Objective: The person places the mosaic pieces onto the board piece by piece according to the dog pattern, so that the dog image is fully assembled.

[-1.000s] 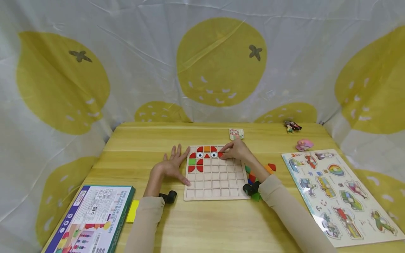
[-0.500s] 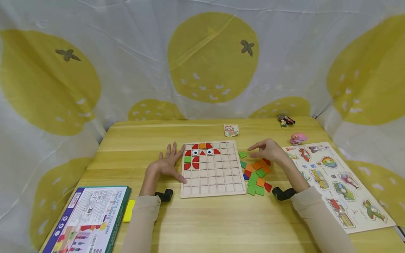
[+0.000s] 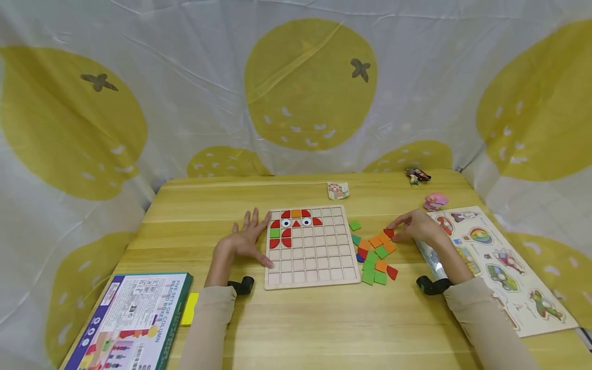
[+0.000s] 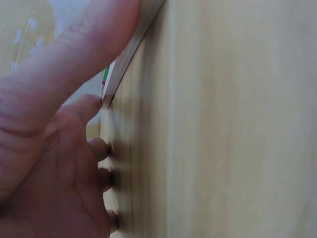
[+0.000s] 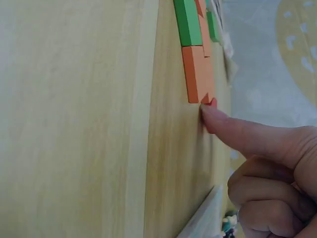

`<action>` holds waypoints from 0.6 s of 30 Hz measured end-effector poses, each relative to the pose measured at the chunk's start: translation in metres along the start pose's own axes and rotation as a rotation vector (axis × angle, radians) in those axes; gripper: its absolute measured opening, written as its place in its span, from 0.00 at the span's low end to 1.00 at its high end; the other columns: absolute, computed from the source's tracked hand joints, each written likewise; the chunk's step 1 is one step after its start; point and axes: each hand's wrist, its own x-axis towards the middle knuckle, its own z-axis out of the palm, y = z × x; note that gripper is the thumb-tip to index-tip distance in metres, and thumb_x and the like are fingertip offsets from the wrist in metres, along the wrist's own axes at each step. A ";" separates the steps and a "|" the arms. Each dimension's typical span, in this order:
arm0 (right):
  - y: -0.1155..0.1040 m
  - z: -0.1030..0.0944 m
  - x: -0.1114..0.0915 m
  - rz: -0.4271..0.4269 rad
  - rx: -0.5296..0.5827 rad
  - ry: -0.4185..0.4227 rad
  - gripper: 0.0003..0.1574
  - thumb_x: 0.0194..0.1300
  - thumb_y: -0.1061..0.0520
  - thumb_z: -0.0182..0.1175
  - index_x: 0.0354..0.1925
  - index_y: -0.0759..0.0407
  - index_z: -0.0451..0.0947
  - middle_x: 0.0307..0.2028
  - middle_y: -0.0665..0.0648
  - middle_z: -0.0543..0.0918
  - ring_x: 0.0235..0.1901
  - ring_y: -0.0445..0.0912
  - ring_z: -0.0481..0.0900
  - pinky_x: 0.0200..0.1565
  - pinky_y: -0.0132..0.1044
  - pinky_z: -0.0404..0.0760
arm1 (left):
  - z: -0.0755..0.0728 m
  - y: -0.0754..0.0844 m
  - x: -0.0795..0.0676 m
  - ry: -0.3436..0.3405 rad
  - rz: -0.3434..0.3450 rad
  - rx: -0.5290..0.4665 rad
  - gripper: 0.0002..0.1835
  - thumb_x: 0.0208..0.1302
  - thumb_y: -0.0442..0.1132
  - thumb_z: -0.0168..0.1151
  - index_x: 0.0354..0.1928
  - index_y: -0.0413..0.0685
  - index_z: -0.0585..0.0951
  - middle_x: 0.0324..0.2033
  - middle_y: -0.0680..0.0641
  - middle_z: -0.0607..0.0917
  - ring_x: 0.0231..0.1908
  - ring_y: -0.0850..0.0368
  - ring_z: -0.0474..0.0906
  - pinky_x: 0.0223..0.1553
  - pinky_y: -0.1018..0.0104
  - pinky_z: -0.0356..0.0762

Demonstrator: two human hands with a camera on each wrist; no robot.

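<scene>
My left hand [image 3: 243, 241] lies spread at the left edge of a wooden grid board [image 3: 314, 262], its thumb and index finger touching the rim. In the board's upper left cells sit red quarter-round tiles, an orange square, a green square and two eye tiles [image 3: 306, 222]. Right of the board, my right hand [image 3: 418, 227] pinches a red quarter-round tile [image 3: 389, 233] at the upper right of a loose tile pile. In the right wrist view the thumb reaches the red tile [image 5: 213, 104] beside an orange tile [image 5: 198, 74], other fingers curled.
Loose green tiles [image 3: 370, 262] and others lie right of the board. A small picture card [image 3: 338, 190] is behind it. A vehicle peg puzzle [image 3: 532, 313], pink toy [image 3: 436, 201] and small figures [image 3: 418, 177] stand right. A box [image 3: 129, 313] and yellow piece [image 3: 189, 309] lie left.
My right hand has left the red tile it was placing on the board, moved right past the loose pile and come down on another red tile. The left hand stays on the board.
</scene>
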 end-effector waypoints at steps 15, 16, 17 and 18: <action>-0.009 0.003 0.027 -0.034 -0.138 0.031 0.22 0.53 0.50 0.72 0.42 0.62 0.82 0.14 0.46 0.69 0.16 0.41 0.59 0.21 0.33 0.62 | 0.003 0.002 0.002 0.001 0.001 -0.004 0.76 0.34 0.63 0.78 0.77 0.57 0.34 0.74 0.35 0.25 0.73 0.34 0.18 0.67 0.27 0.24; -0.010 0.003 0.029 -0.048 -0.106 0.007 0.22 0.54 0.53 0.72 0.44 0.63 0.82 0.13 0.46 0.67 0.15 0.40 0.58 0.21 0.33 0.62 | 0.002 0.002 0.001 0.003 -0.001 0.000 0.76 0.33 0.63 0.78 0.77 0.57 0.34 0.74 0.35 0.25 0.73 0.34 0.18 0.67 0.27 0.24; -0.010 0.002 0.032 -0.055 -0.073 -0.013 0.22 0.54 0.56 0.72 0.46 0.64 0.81 0.12 0.46 0.66 0.14 0.40 0.57 0.20 0.32 0.61 | 0.002 0.002 0.001 0.003 -0.003 0.003 0.76 0.33 0.63 0.78 0.77 0.57 0.34 0.74 0.35 0.25 0.73 0.34 0.18 0.67 0.27 0.25; -0.010 0.002 0.034 -0.059 -0.046 -0.029 0.23 0.53 0.58 0.72 0.47 0.64 0.81 0.10 0.46 0.64 0.13 0.39 0.55 0.19 0.32 0.60 | 0.001 0.002 0.001 0.004 -0.004 0.007 0.76 0.33 0.64 0.78 0.77 0.57 0.34 0.74 0.35 0.25 0.73 0.34 0.18 0.67 0.27 0.25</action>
